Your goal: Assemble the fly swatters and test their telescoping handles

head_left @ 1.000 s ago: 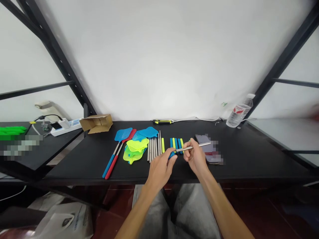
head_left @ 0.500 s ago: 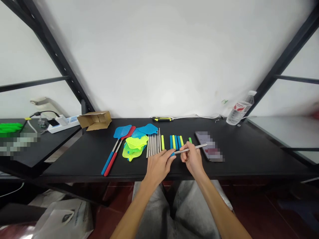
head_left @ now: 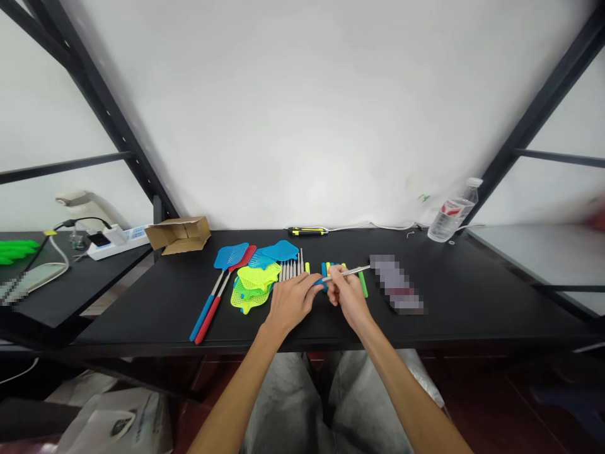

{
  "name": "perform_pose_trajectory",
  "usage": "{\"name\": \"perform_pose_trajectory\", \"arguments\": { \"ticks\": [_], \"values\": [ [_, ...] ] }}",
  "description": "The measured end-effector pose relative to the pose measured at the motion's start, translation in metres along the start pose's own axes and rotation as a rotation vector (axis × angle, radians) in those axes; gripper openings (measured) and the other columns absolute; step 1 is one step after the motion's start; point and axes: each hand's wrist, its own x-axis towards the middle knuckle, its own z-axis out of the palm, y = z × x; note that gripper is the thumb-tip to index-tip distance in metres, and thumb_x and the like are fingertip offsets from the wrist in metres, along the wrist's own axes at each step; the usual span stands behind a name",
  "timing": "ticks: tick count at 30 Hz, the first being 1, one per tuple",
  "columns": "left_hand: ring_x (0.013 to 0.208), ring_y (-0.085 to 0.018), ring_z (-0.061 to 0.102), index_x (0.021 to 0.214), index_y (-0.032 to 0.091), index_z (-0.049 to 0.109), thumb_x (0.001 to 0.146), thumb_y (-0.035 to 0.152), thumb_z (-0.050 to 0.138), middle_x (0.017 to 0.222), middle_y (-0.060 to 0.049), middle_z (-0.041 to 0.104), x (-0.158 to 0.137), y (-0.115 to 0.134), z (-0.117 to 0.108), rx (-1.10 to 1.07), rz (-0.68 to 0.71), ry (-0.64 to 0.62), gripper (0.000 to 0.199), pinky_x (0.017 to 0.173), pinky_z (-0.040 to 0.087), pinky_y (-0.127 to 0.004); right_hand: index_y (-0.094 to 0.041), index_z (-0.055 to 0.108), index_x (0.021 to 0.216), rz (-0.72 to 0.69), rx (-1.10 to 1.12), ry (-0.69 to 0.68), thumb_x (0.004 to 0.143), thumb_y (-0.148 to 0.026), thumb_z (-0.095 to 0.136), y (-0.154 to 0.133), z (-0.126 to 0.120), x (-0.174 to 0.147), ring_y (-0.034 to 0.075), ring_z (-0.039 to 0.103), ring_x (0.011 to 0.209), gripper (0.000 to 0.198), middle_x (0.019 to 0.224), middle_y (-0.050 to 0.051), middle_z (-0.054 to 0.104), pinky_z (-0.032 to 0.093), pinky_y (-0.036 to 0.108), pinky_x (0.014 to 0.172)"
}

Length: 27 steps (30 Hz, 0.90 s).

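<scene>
My left hand [head_left: 292, 301] is closed around a blue handle sleeve [head_left: 320, 282], most of it hidden in the fingers. A thin metal rod [head_left: 355, 271] meets the sleeve's right end, and my right hand [head_left: 348, 295] pinches it. Behind my left hand lies a row of metal rods [head_left: 292, 267]. Coloured handle sleeves [head_left: 324, 268] rest partly hidden behind my hands, with a green sleeve [head_left: 363, 284] right of them. Left of my hands are loose fly swatter heads, yellow-green [head_left: 259, 276] and blue [head_left: 282, 250]. Two fly swatters with handles lie farther left, one blue [head_left: 202, 317], one red [head_left: 208, 315].
A phone [head_left: 396, 284] lies right of my hands. At the back stand an open cardboard box [head_left: 178, 235], a yellow-black utility knife [head_left: 307, 231] and a water bottle [head_left: 452, 211]. A power strip [head_left: 118, 243] is on the left. The black table's front edge [head_left: 425, 343] runs before my lap.
Both hands have shifted slightly left, and my right hand has moved along the rod closer to my left hand. The green sleeve shows more fully now. The camera view has tilted slightly.
</scene>
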Motion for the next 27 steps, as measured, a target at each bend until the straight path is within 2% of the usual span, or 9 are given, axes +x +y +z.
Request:
{"name": "perform_pose_trajectory", "arguments": {
  "ticks": [3,6,10,15,20,23,25,27],
  "values": [
    [0.088,-0.018,0.066,0.116,0.029,0.067,0.099,0.045,0.039,0.101,-0.005,0.071,-0.005,-0.006,0.005,-0.016,-0.024,0.045,0.036,0.067,0.041,-0.026,-0.018,0.063,0.088,-0.024,0.025,0.075,0.081,-0.051,0.068,0.001,-0.010,-0.003,0.007,0.045,0.047,0.034,0.065,-0.003,0.055,0.032,0.018,0.038],
    [0.086,-0.018,0.067,0.118,0.029,0.067,0.099,0.044,0.040,0.100,-0.005,0.072,-0.007,-0.006,0.008,-0.019,-0.010,0.057,0.036,0.067,0.041,-0.026,-0.015,0.068,0.083,-0.039,-0.031,0.093,0.080,-0.051,0.069,0.002,-0.014,-0.005,0.008,0.049,0.051,0.036,0.069,0.001,0.061,0.036,0.019,0.041],
    [0.081,-0.016,0.067,0.115,0.028,0.069,0.099,0.042,0.042,0.094,-0.004,0.073,-0.007,-0.004,0.011,0.011,0.019,0.089,0.035,0.062,0.038,-0.025,-0.014,0.072,0.080,-0.052,-0.110,0.104,0.081,-0.051,0.069,0.006,-0.011,-0.006,0.010,0.055,0.056,0.037,0.069,0.005,0.066,0.043,0.021,0.047],
    [0.074,-0.014,0.065,0.113,0.028,0.070,0.099,0.040,0.044,0.087,-0.002,0.072,-0.008,-0.005,0.014,0.024,0.033,0.144,0.032,0.058,0.035,-0.024,-0.013,0.074,0.081,-0.049,-0.083,0.098,0.082,-0.051,0.069,0.011,-0.006,-0.006,0.013,0.060,0.059,0.037,0.069,0.006,0.068,0.052,0.026,0.059],
    [0.070,-0.013,0.063,0.114,0.026,0.070,0.100,0.038,0.043,0.085,-0.002,0.072,-0.010,-0.005,0.013,-0.036,0.020,0.134,0.033,0.057,0.035,-0.023,-0.014,0.075,0.084,-0.091,-0.123,0.042,0.083,-0.052,0.067,0.014,-0.002,-0.003,0.014,0.060,0.060,0.038,0.071,0.006,0.070,0.050,0.027,0.058],
    [0.078,-0.014,0.066,0.116,0.026,0.068,0.100,0.037,0.043,0.093,-0.003,0.073,-0.009,-0.003,0.010,-0.074,-0.003,0.114,0.032,0.062,0.038,-0.023,-0.015,0.076,0.086,-0.094,-0.148,0.000,0.084,-0.053,0.066,0.013,-0.001,-0.001,0.013,0.060,0.058,0.039,0.071,0.005,0.070,0.050,0.026,0.057],
    [0.083,-0.016,0.067,0.120,0.026,0.065,0.099,0.037,0.043,0.100,-0.003,0.073,-0.011,-0.002,0.007,-0.071,-0.038,0.099,0.032,0.064,0.039,-0.024,-0.015,0.076,0.087,-0.060,-0.172,-0.062,0.083,-0.054,0.066,0.008,-0.002,0.003,0.013,0.060,0.059,0.040,0.071,0.005,0.070,0.051,0.025,0.057],
    [0.082,-0.016,0.067,0.124,0.027,0.062,0.100,0.037,0.041,0.102,-0.003,0.073,-0.016,-0.002,0.000,-0.055,-0.092,0.090,0.033,0.064,0.039,-0.025,-0.016,0.076,0.092,-0.003,-0.223,-0.185,0.080,-0.053,0.069,-0.001,-0.004,0.012,0.013,0.062,0.061,0.040,0.075,0.006,0.072,0.051,0.025,0.057]
  ]
}}
